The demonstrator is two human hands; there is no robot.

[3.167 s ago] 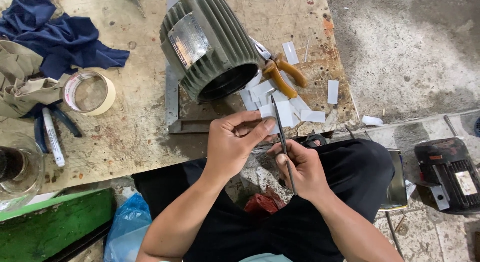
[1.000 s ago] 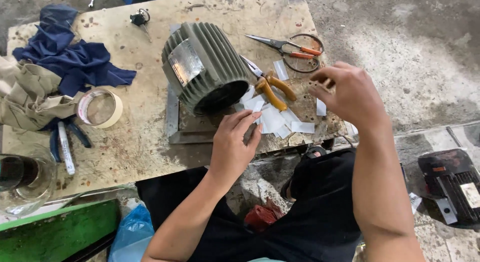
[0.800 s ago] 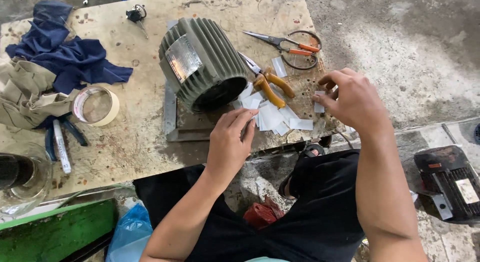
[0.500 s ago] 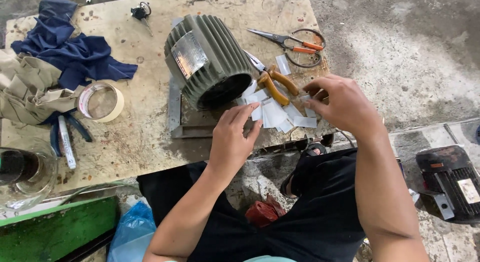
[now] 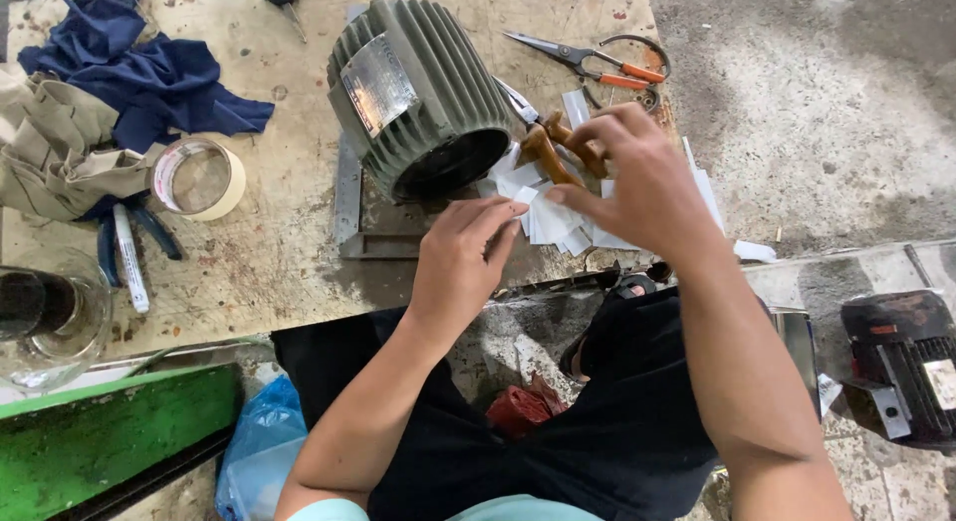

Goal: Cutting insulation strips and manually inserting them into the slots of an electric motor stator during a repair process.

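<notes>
My left hand (image 5: pixel 463 267) rests at the bench's front edge, its fingertips pinching a small white paper slip (image 5: pixel 525 196). My right hand (image 5: pixel 637 177) hovers over a pile of white paper slips (image 5: pixel 553 227), fingers curved and apart, index fingertip close to the pinched slip. Orange-handled pliers (image 5: pixel 558 147) lie partly under that hand. A green finned motor housing (image 5: pixel 418 93) lies on its metal base just left of the pile, its open end toward me.
Orange-handled scissors (image 5: pixel 588 55) lie at the bench's far right. A tape roll (image 5: pixel 199 177), a white marker (image 5: pixel 129 257), blue cloth (image 5: pixel 149 73), beige cloth (image 5: pixel 50 152) and a glass jar (image 5: pixel 45 317) sit left. A black motor (image 5: pixel 901 362) stands on the floor.
My right hand held scissors near my lap, reached out to the far right of the bench, and has come back empty over the paper pile. My left hand has stayed at the bench edge.
</notes>
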